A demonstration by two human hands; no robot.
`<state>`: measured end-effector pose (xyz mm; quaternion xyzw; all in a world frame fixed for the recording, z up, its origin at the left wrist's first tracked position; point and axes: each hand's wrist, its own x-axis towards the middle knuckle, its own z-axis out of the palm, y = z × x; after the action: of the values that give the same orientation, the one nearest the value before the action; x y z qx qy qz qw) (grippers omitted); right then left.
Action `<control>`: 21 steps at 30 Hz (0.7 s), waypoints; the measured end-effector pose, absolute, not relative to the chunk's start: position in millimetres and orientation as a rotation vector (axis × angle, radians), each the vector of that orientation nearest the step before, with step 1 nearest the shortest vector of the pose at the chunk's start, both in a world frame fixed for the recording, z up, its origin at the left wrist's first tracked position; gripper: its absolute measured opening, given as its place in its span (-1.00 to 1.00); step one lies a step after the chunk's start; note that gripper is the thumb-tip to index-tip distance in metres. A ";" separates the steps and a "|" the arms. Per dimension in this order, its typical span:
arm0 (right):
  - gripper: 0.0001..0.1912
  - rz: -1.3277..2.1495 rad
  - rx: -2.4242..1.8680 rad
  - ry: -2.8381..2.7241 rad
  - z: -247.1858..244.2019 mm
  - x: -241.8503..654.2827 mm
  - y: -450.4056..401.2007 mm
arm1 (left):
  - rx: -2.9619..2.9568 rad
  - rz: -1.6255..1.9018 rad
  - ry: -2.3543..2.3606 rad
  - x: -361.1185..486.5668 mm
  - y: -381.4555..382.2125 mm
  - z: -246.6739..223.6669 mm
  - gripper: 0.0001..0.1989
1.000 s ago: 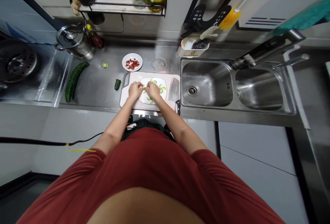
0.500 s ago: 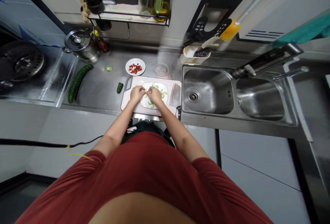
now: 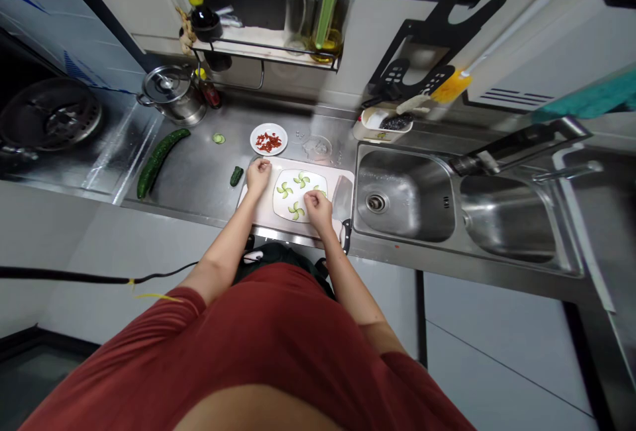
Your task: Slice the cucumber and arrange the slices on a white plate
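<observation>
A white square plate [image 3: 285, 210] lies on the pale cutting board [image 3: 265, 216], bearing several pinwheels of green cucumber slices [image 3: 297, 210]. Over the board's upper left part is my left hand [image 3: 258, 176], its fingers bent together; anything between them is too small to tell. My right hand [image 3: 318, 209] is closed over the plate's right side, partly covering one pinwheel, and its fingertips hide whatever they may pinch. A cleaver [image 3: 342, 199] lies flat on the board's right. Behind the board stands a small round plate [image 3: 255, 134] of chopped red pieces [image 3: 269, 142].
A long cucumber [image 3: 159, 159], a cucumber stub [image 3: 236, 176] and thin slices [image 3: 218, 138] lie on the left counter. A lidded pot [image 3: 175, 101] stands behind them. The double sink [image 3: 405, 186] is to the right, below a bottle rack [image 3: 268, 53].
My hands have moved apart: the left to the board's upper left, the right to the plate's right side. The pinwheel between them is now uncovered. The view has shifted slightly.
</observation>
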<state>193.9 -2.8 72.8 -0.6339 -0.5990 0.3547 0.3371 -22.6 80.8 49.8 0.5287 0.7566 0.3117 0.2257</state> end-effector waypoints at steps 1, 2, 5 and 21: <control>-0.70 0.923 -1.649 -1.537 72.5 198.3 -5.5 | 1.414 0.911 2.116 -26.3 86.8 49.8 -0.74; -0.70 0.920 -1.659 -1.517 72.5 202.1 -7.9 | 1.371 0.956 2.150 -30.0 93.2 50.1 -0.75; -0.69 0.916 -1.723 -1.473 73.5 210.9 -13.6 | 1.293 0.998 2.239 -40.1 113.2 52.8 -0.76; -0.73 0.924 -1.764 -1.391 69.1 229.0 -20.6 | 1.571 0.640 2.312 -65.6 203.1 56.3 -0.78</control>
<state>229.0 -20.6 69.1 -0.6806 -0.5367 0.3565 0.3487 -65.6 203.1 56.3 0.5428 0.7987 0.2209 0.1365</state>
